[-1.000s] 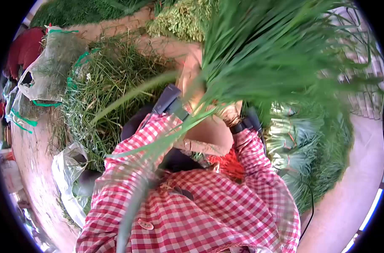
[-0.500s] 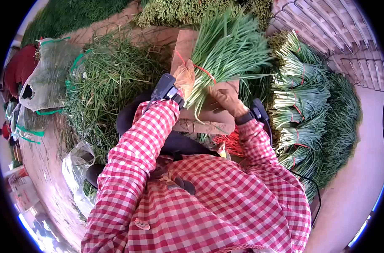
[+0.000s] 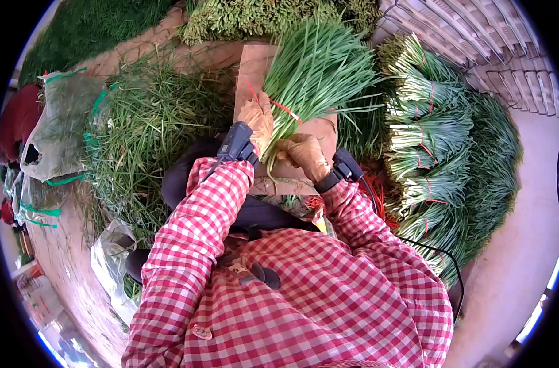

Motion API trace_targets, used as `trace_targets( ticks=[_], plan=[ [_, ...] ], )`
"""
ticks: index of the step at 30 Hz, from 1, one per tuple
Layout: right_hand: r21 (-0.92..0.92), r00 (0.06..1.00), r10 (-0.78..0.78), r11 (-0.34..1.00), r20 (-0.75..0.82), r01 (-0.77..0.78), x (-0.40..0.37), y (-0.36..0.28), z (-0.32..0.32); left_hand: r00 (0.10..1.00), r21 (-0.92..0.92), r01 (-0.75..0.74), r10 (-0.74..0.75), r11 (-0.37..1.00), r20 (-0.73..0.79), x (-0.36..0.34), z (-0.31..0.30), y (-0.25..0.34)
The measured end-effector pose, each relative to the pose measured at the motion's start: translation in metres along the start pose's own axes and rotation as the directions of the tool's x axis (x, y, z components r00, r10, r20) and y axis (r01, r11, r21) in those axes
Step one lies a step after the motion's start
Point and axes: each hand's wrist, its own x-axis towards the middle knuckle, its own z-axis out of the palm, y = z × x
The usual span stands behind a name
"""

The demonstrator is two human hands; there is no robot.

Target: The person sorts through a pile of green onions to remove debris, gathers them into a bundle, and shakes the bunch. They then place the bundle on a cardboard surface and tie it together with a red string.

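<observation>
A bunch of garlic chives lies slantwise on a brown cardboard sheet, leaves up and to the right, stem ends toward me. Around its stems runs a red tie, one end of which sticks up by my left hand. That gloved hand is closed round the left side of the stems. Beside the stem ends is my right hand, also gloved, its fingers curled in against the lower stems. What its fingertips pinch, if anything, is too small to make out.
Tied bunches of chives are stacked on the right. Loose green trimmings heap up on the left beside a translucent bag. Red ties lie near my right forearm. Pale crates stand at the back right. A person in red is far left.
My right hand has moved from beside the tie down and left to the stem ends, its fingers now curled. The left hand keeps its hold. The whole view has shifted slightly.
</observation>
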Motion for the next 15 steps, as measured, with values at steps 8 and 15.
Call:
trace_targets(
  ticks=[8,15],
  plan=[
    [-0.172,0.982,-0.132,0.979,-0.134,0.108,-0.008,0.013,-0.033,0.989,0.212,-0.001,0.033,0.977,-0.146,0.002,0.011,-0.001],
    [-0.250,0.974,-0.207,0.952,-0.095,0.178,0.013,0.006,-0.001,0.996,0.082,-0.014,0.022,0.997,-0.090,-0.006,0.002,0.006]
  ],
)
